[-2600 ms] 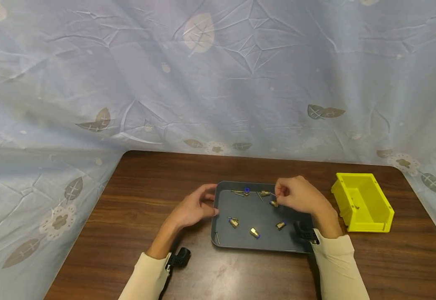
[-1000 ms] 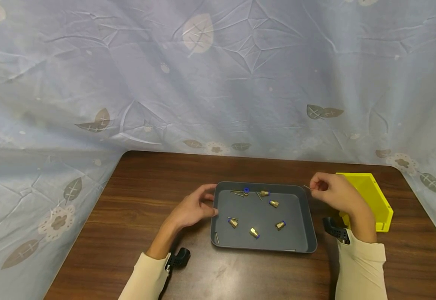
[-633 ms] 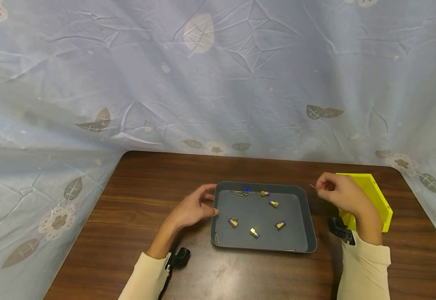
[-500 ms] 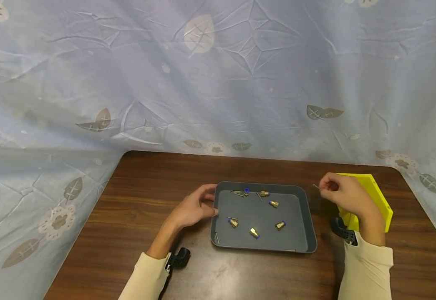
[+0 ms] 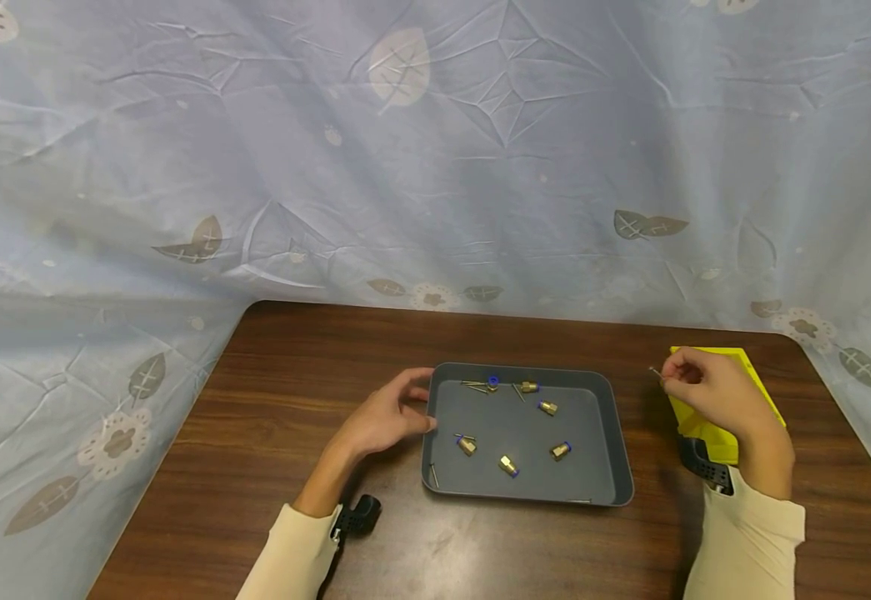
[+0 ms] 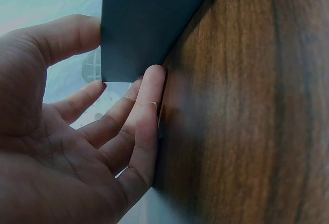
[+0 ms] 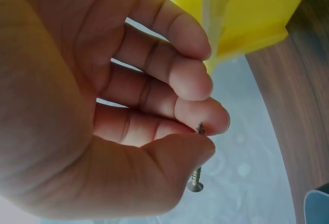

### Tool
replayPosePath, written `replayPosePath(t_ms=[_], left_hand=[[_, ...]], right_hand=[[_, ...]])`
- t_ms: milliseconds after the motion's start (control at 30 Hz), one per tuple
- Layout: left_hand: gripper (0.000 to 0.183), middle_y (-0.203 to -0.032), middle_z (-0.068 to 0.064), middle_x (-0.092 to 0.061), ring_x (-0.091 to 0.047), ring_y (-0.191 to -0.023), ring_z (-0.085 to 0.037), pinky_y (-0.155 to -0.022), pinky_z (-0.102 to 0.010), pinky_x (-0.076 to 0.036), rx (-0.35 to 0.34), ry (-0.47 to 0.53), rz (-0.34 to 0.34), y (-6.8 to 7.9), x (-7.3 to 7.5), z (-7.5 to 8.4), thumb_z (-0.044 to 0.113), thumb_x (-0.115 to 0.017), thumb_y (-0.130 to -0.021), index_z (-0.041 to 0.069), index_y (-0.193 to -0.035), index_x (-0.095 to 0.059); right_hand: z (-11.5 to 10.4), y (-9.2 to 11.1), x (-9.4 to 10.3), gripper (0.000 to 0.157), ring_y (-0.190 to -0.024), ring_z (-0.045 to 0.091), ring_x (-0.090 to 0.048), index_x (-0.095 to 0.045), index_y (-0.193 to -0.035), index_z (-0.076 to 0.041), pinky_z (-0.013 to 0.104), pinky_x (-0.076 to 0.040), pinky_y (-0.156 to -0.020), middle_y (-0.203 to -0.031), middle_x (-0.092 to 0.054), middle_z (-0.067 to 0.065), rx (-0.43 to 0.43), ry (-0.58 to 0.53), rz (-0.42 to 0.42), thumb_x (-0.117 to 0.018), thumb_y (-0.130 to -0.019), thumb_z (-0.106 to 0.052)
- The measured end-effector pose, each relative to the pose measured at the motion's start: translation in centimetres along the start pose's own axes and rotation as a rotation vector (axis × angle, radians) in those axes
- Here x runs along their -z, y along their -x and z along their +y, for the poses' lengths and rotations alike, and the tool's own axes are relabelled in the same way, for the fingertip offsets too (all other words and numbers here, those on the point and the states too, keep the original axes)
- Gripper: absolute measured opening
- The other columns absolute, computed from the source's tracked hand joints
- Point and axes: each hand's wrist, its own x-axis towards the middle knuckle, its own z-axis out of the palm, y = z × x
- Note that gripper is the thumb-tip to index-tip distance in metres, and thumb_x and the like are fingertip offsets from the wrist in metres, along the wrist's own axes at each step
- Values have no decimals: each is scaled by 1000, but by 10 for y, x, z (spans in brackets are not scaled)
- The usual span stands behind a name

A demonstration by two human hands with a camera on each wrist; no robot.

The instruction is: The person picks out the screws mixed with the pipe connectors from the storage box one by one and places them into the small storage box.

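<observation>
My right hand (image 5: 723, 396) pinches a screw (image 7: 195, 186) between thumb and fingertips, its countersunk head sticking out below the thumb in the right wrist view. That hand is over the left part of a yellow bin (image 5: 722, 446) and hides much of it. A grey tray (image 5: 506, 425) holds several brass push-in fittings (image 5: 508, 466) with blue collars, and several screws (image 5: 435, 476). My left hand (image 5: 382, 419) rests against the tray's left end. In the left wrist view its thumb touches the wall's edge, and its relaxed fingers lie by the lower corner.
The brown wooden table (image 5: 330, 350) carries the tray in the middle and the bin on the right. A patterned curtain (image 5: 435, 167) hangs behind the table's back edge. Each wrist wears a black camera mount (image 5: 360, 515).
My right hand has carried the screw from the tray's back right area rightward, past the rim, to the yellow bin. My left hand and the tray have stayed in place.
</observation>
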Motion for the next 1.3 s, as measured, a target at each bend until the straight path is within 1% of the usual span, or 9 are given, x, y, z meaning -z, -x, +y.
replayPosePath(t_ms=[167, 267, 433, 567, 767, 967, 1033, 1200, 1300], left_hand=[[80, -140, -21, -69, -78, -102, -26, -95, -48, -59, 2, -6, 5, 0, 0, -1, 7, -86, -94, 10, -164, -48], [80, -140, -21, -69, -78, -103, -26, -94, -48, -59, 3, -14, 9, 0, 0, -1, 8, -86, -94, 10, -164, -48], [80, -140, -20, -69, -77, -103, -26, -94, -48, -59, 2, -20, 9, 0, 0, -1, 9, -86, -94, 11, -164, -48], [80, -140, -21, -69, -77, -104, -26, -94, -48, -59, -2, -17, 6, 0, 0, -1, 9, -86, -94, 11, -164, -48], [80, -140, -20, -70, -77, -103, -25, -94, -46, -59, 1, -13, 6, -1, 0, 0, 9, -86, -94, 12, -164, -48], [80, -140, -17, -70, -77, -103, -23, -94, -46, -59, 17, -19, 11, -1, 0, 0, 8, -85, -94, 14, -165, -48], [80, -140, -17, -70, -77, -103, -23, -95, -46, -58, 20, -20, 13, -1, 0, 0, 9, -85, -94, 15, -165, -48], [80, -140, -18, -70, -77, -102, -23, -94, -45, -58, 11, -18, 10, 0, -1, 0, 9, -85, -94, 13, -165, -48], [80, -140, -19, -69, -77, -102, -24, -94, -46, -58, 6, -11, 6, 0, -1, 0, 9, -85, -94, 12, -165, -48]], right_hand=[[3, 4, 5, 3, -80, 7, -59, -74, -101, -5, 23, -49, -70, -91, -70, 1, -37, 13, 3, -76, -99, -7], [6, 6, 7, 4, -80, 7, -59, -74, -101, -6, 24, -49, -70, -92, -71, 1, -48, 30, 16, -76, -99, -8], [14, 10, 10, 10, -79, 11, -57, -74, -105, -4, 27, -47, -66, -94, -71, 4, -99, 40, 18, -75, -101, -13], [22, 15, 13, 13, -79, 14, -57, -74, -106, -4, 28, -46, -67, -94, -71, 4, -140, 69, 26, -73, -101, -16], [33, 22, 16, 12, -79, 14, -56, -74, -104, -4, 28, -44, -67, -92, -72, 5, -164, 103, 73, -73, -100, -16], [40, 26, 17, 15, -77, 21, -55, -74, -102, -3, 35, -43, -65, -89, -71, 7, -235, 135, 140, -68, -100, -17], [41, 28, 17, 17, -77, 23, -55, -73, -103, -2, 37, -42, -65, -88, -70, 9, -259, 134, 150, -67, -102, -18], [42, 29, 18, 20, -77, 26, -57, -72, -104, -2, 39, -43, -66, -89, -72, 14, -289, 129, 177, -66, -103, -20], [43, 29, 17, 19, -78, 27, -59, -72, -103, -2, 40, -43, -67, -90, -73, 15, -296, 134, 195, -66, -103, -20]])
